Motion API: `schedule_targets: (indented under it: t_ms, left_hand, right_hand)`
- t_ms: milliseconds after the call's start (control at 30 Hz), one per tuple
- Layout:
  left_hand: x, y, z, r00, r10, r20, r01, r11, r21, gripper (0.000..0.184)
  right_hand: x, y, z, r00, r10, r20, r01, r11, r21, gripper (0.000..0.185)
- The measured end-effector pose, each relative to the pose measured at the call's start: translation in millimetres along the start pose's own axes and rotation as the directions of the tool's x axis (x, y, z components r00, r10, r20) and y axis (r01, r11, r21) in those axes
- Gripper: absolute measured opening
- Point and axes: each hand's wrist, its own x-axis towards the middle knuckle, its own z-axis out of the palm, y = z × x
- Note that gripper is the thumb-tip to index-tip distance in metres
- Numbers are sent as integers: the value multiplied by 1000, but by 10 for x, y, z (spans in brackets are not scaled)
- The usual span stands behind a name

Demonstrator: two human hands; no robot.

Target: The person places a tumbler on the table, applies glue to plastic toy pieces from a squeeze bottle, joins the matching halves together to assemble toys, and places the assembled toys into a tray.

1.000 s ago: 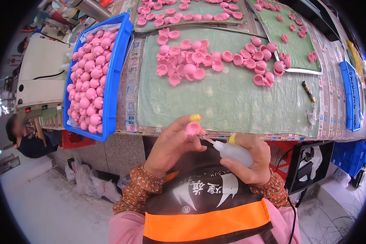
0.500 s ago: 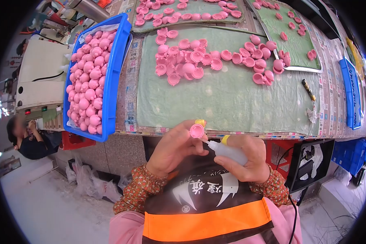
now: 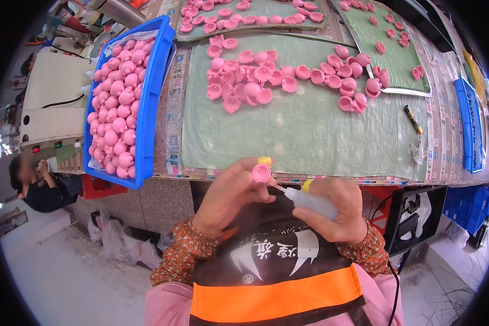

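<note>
Both the bottle [image 3: 316,205] and the right hand [image 3: 339,209] had shifted slightly right since the earlier frame, leaving the tip [image 3: 281,189] just beside the shell [image 3: 261,173], at its near right. The left hand [image 3: 228,196] pinched the shell by the counter's [image 3: 444,117] near edge, its hollow turned up, presumably to keep the inside visible. The right hand was wrapped around the bottle, probably to steady its slant toward the shell. Round, smooth and pink, the shell had a rim circling its hollow. Other shells [image 3: 263,74] lay loosely on the mat [image 3: 309,144] beyond, likely for easy reach.
</note>
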Motion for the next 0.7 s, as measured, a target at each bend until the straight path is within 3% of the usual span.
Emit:
schedule_targets:
  t_ms: [433,533,600,633,667,700]
  left_hand:
    - [-25,28,56,1000,16,-23,-14,995,99,46]
    - [-35,26,46,1000,13,-26,-11,998,57,44]
    - [-25,8,28,999,17,-29,-16,999,31,43]
    - [-24,28,40,999,9,-32,-9,1000,3,42]
    - [-13,74,106,994,-39,-107,41,999,19,38]
    - [6,65,113,984,-73,-160,78,997,23,36]
  right_hand:
    - [-30,52,25,1000,2,27,-2,1000,5,37]
    - [-75,54,-40,996,69,51,-72,996,46,37]
    - [-109,109,-73,987,134,-90,-123,985,121,37]
    - [-154,20,-134,911,405,-74,-365,879,306,40]
    - [-134,30,-169,898,406,-171,-341,887,312,43]
    - [-147,19,-234,849,464,-254,-414,882,226,47]
